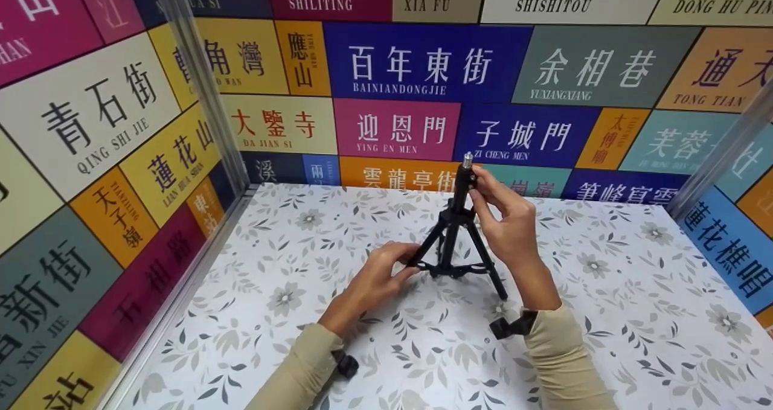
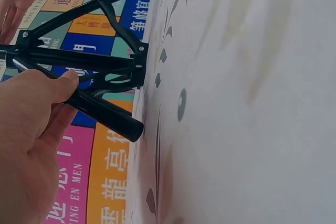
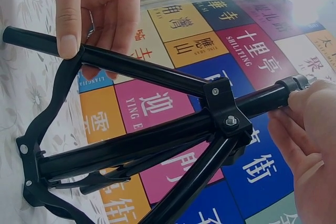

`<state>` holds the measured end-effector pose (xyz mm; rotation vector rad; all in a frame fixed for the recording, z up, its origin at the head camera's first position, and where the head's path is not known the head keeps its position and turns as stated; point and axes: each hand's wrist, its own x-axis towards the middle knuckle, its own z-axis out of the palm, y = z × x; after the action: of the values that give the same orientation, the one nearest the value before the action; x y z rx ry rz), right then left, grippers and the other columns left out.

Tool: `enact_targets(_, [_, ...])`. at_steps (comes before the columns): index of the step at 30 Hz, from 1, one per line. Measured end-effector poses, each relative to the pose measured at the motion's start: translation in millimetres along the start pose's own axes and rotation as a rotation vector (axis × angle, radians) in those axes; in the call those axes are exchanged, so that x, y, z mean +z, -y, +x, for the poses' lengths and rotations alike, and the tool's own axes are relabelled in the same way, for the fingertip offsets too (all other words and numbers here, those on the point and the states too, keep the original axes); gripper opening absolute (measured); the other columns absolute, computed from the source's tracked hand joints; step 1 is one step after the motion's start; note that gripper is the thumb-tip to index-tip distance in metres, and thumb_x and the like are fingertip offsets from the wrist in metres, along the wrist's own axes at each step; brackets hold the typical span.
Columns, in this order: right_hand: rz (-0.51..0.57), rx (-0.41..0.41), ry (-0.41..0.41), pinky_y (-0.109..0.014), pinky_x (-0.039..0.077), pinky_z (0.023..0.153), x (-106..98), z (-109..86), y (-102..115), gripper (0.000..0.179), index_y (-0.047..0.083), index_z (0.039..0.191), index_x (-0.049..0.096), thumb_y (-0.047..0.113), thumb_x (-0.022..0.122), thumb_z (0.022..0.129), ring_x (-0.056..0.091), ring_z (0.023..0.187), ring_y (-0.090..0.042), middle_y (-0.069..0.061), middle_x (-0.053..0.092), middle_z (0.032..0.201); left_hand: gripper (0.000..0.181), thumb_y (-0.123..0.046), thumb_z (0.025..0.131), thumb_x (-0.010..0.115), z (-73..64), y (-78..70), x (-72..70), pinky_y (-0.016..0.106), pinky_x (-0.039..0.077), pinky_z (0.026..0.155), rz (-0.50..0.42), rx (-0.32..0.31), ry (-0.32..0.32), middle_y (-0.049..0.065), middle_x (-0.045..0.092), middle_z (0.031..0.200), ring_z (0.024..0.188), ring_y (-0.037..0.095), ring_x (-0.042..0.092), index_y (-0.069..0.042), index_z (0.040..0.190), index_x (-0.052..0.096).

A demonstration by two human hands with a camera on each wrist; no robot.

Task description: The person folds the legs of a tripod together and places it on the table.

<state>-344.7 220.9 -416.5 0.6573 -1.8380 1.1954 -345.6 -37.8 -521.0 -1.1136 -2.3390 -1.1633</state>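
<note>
A small black tripod stand (image 1: 447, 250) is upright with its legs spread, over the middle of the table. My left hand (image 1: 375, 277) pinches one leg (image 2: 105, 114) near its lower part, thumb on one side and fingers on the other. Higher up, my right hand (image 1: 506, 217) grips the upper column with thumb and fingers, by the collar (image 3: 288, 85). A silver screw tip (image 1: 468, 159) tops the column. Flat braces (image 3: 55, 98) join the legs to the central tube. Whether all the feet touch the table cannot be told.
The tabletop (image 1: 290, 343) has a white cover printed with grey leaves and flowers. Colourful panels of sign lettering form a back wall (image 1: 395, 129) and a left wall (image 1: 84, 120). Black camera mounts (image 1: 345, 363) sit on both wrists.
</note>
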Motion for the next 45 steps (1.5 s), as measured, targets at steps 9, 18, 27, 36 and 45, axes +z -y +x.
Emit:
enact_targets(9, [-0.006,-0.018,-0.009,-0.024,0.064,0.097,-0.1,0.0,-0.2,0.044,0.002,0.139,0.072,-0.009,0.075,0.096,0.080,0.106,-0.027,-0.015,0.081,0.122,0.039,-0.008,0.097,0.082,1.8,0.7,0.5,0.035,0.061,0.105,0.001,0.013,-0.011,0.005,0.080,0.117,0.106,0.017,0.077,-0.006,0.134,0.072])
enact_targets(18, [0.019,-0.010,-0.001,-0.026,0.064,0.098,0.1,-0.2,-1.5,0.049,0.010,0.142,0.072,-0.009,0.074,0.097,0.080,0.109,-0.024,-0.014,0.080,0.124,0.041,-0.007,0.096,0.082,2.3,0.1,0.1,0.033,0.061,0.105,-0.028,0.015,-0.014,0.007,0.080,0.118,0.106,0.017,0.077,-0.005,0.136,0.072])
enact_targets(27, [0.028,-0.009,-0.005,-0.026,0.064,0.098,0.3,0.1,-1.4,0.049,0.009,0.141,0.072,-0.009,0.074,0.097,0.080,0.110,-0.019,-0.014,0.081,0.123,0.041,-0.003,0.094,0.083,3.5,1.4,2.0,0.033,0.063,0.102,-0.046,0.052,-0.038,0.008,0.081,0.116,0.104,0.018,0.078,-0.003,0.134,0.072])
enact_targets(36, [0.034,-0.002,-0.014,-0.025,0.064,0.099,0.6,1.5,-1.1,0.048,0.007,0.140,0.073,-0.012,0.075,0.095,0.079,0.111,-0.015,-0.015,0.080,0.125,0.040,-0.001,0.094,0.082,5.9,1.1,2.6,0.032,0.064,0.099,-0.071,0.060,-0.048,0.009,0.081,0.116,0.104,0.019,0.079,-0.003,0.133,0.072])
enact_targets(45, [0.023,-0.004,-0.008,-0.025,0.064,0.097,0.1,0.2,-0.4,0.047,0.008,0.141,0.073,-0.009,0.075,0.096,0.080,0.110,-0.020,-0.014,0.081,0.123,0.039,-0.005,0.094,0.083,5.5,1.6,4.9,0.029,0.064,0.099,-0.067,0.055,-0.055,0.008,0.081,0.116,0.104,0.018,0.079,-0.004,0.132,0.073])
